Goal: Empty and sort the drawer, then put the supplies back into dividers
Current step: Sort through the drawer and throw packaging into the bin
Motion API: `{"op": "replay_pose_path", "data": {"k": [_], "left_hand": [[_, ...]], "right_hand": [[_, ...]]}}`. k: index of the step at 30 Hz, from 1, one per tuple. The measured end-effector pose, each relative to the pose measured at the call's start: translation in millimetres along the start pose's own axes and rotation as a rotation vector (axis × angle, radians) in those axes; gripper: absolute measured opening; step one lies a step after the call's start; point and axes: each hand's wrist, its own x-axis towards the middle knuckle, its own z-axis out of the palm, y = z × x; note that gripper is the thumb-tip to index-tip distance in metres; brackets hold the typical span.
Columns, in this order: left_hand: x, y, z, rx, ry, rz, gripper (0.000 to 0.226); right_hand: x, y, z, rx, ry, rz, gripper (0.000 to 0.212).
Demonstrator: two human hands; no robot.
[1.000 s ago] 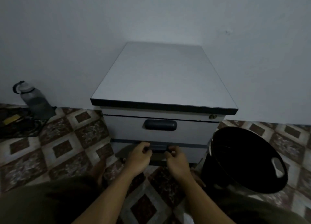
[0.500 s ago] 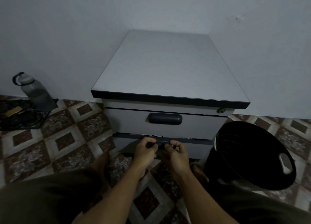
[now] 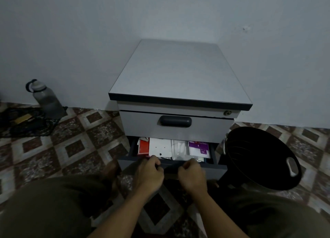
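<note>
Drawer (image 3: 217,167) has slid open; left hand (image 3: 149,173), right hand (image 3: 192,175) gripping.

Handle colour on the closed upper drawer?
Dark grey, almost black: the oval plastic handle on the light grey drawer front. Head view.

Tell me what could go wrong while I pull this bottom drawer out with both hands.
One: the black bin stands close to the bottom drawer at its right corner, so the drawer may knock it. Two: the left hand and right hand both grip the front edge; pulled too far, the drawer could come free and drop. Three: the white packet and purple packet lie loose and may slide or spill.
</note>
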Motion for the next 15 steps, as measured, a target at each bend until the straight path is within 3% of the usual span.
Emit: {"op": "replay_pose_path", "data": {"k": [2,5,8,15], "left_hand": [[2.9,-0.6,-3.4,0.144,0.102,0.057,0.015],[15.6,-2.2,-10.2,0.284,0.055,0.129,0.028],[24.9,-7.8,-19.7,0.256,-0.057,0.170,0.024],[9.3,-17.3,-35.9,0.214,-0.212,0.175,0.022]], "right_hand": [[0.5,-2.5,-9.0,-0.096,0.041,-0.126,0.009],[7.8,-1.0,-17.5,-0.357,0.064,-0.295,0.030],[12.2,3.2,-24.9,-0.336,-0.051,-0.286,0.040],[-6.4,5.4,-35.4,-0.299,-0.154,-0.197,0.041]]}}
